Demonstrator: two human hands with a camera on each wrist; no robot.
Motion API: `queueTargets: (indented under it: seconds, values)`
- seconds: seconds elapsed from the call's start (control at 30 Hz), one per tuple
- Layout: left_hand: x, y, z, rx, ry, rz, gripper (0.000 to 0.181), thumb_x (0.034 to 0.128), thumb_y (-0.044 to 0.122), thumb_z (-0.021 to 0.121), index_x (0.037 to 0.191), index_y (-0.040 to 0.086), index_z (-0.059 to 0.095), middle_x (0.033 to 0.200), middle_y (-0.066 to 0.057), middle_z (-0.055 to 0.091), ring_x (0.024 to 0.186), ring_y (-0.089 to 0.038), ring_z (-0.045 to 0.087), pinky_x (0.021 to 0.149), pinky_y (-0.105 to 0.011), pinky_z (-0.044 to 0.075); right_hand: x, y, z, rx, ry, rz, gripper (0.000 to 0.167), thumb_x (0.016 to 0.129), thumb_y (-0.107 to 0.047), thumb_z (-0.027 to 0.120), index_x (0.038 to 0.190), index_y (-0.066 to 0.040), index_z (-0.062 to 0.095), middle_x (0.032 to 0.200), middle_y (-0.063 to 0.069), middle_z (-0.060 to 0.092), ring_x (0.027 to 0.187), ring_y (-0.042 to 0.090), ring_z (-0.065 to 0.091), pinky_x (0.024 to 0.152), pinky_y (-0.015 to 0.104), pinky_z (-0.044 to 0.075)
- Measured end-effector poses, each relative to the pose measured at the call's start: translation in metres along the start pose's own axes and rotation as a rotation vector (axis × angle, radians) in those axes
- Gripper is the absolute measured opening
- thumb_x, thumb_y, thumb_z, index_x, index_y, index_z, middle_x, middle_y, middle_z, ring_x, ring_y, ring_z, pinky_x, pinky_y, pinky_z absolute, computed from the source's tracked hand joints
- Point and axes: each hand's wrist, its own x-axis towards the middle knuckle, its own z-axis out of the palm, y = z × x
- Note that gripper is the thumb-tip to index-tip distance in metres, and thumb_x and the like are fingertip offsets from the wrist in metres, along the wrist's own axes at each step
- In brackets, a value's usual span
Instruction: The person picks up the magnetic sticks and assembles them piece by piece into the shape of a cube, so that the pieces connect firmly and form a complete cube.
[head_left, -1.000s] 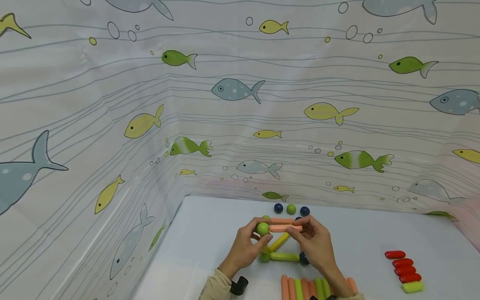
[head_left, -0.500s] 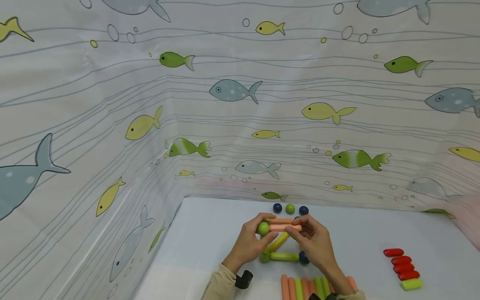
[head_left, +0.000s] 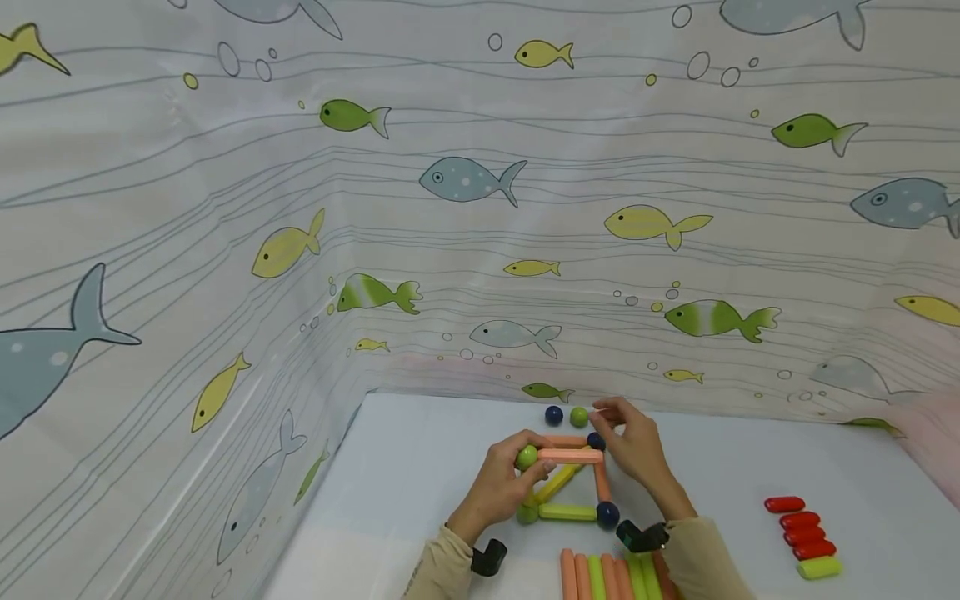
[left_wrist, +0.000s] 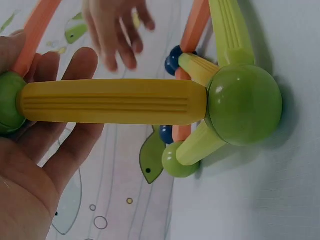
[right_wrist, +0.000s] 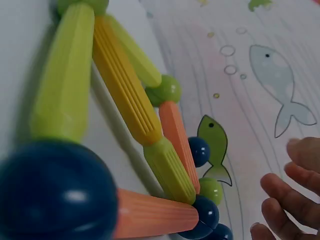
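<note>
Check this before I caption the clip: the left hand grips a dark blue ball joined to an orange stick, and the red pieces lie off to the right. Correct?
Not quite: the ball that the left hand grips is green, as the head view shows. It is joined to an orange stick, and the red pieces lie off to the right.

Beige long sleeves (head_left: 442, 560) and small, black, wrist-worn cameras (head_left: 489, 558)

Right hand (right_wrist: 295, 200) apart from rod-and-ball frame (right_wrist: 126, 85)
</note>
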Motion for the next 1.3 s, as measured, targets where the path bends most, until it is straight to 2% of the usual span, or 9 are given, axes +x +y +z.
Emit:
queueTargets:
  seconds: [0.07, 0.13, 0.27, 0.47, 0.6, 0.77, 0.93, 1.17, 1.3]
  values:
    - [0.000, -0.001, 0.000, -0.011, -0.005, -0.003, 0.020, 0.1055, 0.021, 0.068, 0.121, 0.008, 0.066, 0.104, -0.009, 0.073, 0.082, -0.009, 0.071, 0.075, -0.024, 0.060, 0.016, 0.003, 0.008, -0.118, -0.056, -0.073, 0.033, 0.102, -0.022, 0.073, 0.131, -0.007, 0.068, 0.116, 0.014, 0.077, 0.107, 0.035, 0.068, 0.090, 0.053, 0.056]
    - [0.000, -0.001, 0.000, -0.020, -0.009, -0.001, 0.020, 0.1059, 0.021, 0.067, 0.121, 0.008, 0.066, 0.103, -0.010, 0.073, 0.080, -0.012, 0.072, 0.072, -0.025, 0.060, 0.031, 0.002, 0.015, -0.180, -0.118, -0.142, 0.040, 0.098, -0.020, 0.077, 0.134, -0.006, 0.068, 0.120, 0.016, 0.076, 0.112, 0.039, 0.064, 0.093, 0.060, 0.053]
    - [0.001, 0.000, 0.000, -0.029, -0.019, -0.011, 0.020, 0.1064, 0.021, 0.066, 0.122, 0.008, 0.065, 0.104, -0.009, 0.072, 0.079, -0.016, 0.074, 0.069, -0.024, 0.060, 0.052, -0.002, 0.028, -0.258, -0.218, -0.227, 0.047, 0.094, -0.018, 0.082, 0.137, -0.004, 0.069, 0.126, 0.018, 0.074, 0.119, 0.043, 0.058, 0.098, 0.063, 0.051]
    - [0.001, -0.001, 0.001, -0.037, -0.021, -0.014, 0.022, 0.1070, 0.022, 0.065, 0.124, 0.008, 0.066, 0.122, -0.014, 0.074, 0.078, -0.026, 0.074, 0.066, -0.025, 0.059, 0.064, -0.003, 0.048, -0.379, -0.322, -0.256, 0.040, 0.090, -0.017, 0.086, 0.128, -0.009, 0.076, 0.127, 0.012, 0.076, 0.118, 0.042, 0.060, 0.101, 0.062, 0.051]
    - [0.001, 0.000, 0.001, -0.045, -0.022, -0.012, 0.022, 0.1077, 0.022, 0.064, 0.124, 0.007, 0.066, 0.130, -0.015, 0.072, 0.079, -0.034, 0.074, 0.068, -0.025, 0.060, 0.063, -0.001, 0.056, -0.416, -0.352, -0.223, 0.033, 0.090, -0.016, 0.086, 0.122, -0.014, 0.079, 0.124, 0.010, 0.077, 0.115, 0.037, 0.059, 0.100, 0.060, 0.052]
    - [0.001, 0.000, 0.001, -0.021, -0.023, -0.024, 0.022, 0.1072, 0.023, 0.065, 0.124, 0.008, 0.065, 0.115, -0.010, 0.073, 0.079, -0.029, 0.074, 0.064, -0.019, 0.054, 0.054, -0.004, 0.045, -0.274, -0.316, -0.178, 0.032, 0.092, -0.014, 0.083, 0.124, -0.011, 0.076, 0.122, 0.011, 0.076, 0.117, 0.035, 0.058, 0.099, 0.059, 0.052]
    - [0.002, 0.001, 0.003, -0.023, -0.030, -0.034, 0.021, 0.1071, 0.022, 0.065, 0.123, 0.008, 0.065, 0.106, -0.009, 0.072, 0.078, -0.020, 0.074, 0.066, -0.022, 0.058, 0.031, -0.006, 0.010, -0.080, -0.274, -0.173, 0.032, 0.098, -0.018, 0.077, 0.128, -0.008, 0.070, 0.119, 0.010, 0.075, 0.114, 0.030, 0.065, 0.097, 0.056, 0.054]
    - [0.000, 0.001, 0.004, -0.019, -0.017, -0.046, 0.023, 0.1070, 0.023, 0.065, 0.123, 0.007, 0.065, 0.107, -0.010, 0.073, 0.077, -0.013, 0.073, 0.068, -0.023, 0.059, -0.016, -0.007, -0.031, 0.096, -0.226, -0.073, 0.037, 0.100, -0.028, 0.076, 0.132, -0.015, 0.066, 0.119, 0.003, 0.074, 0.104, 0.017, 0.069, 0.084, 0.028, 0.059]
    - [0.001, 0.000, 0.002, -0.012, -0.009, -0.028, 0.023, 0.1074, 0.022, 0.065, 0.123, 0.006, 0.065, 0.107, -0.011, 0.074, 0.078, -0.019, 0.075, 0.068, -0.023, 0.060, -0.034, -0.011, -0.045, 0.240, -0.263, -0.045, 0.041, 0.103, -0.027, 0.072, 0.142, -0.019, 0.062, 0.127, 0.008, 0.072, 0.107, 0.012, 0.069, 0.086, 0.025, 0.059]
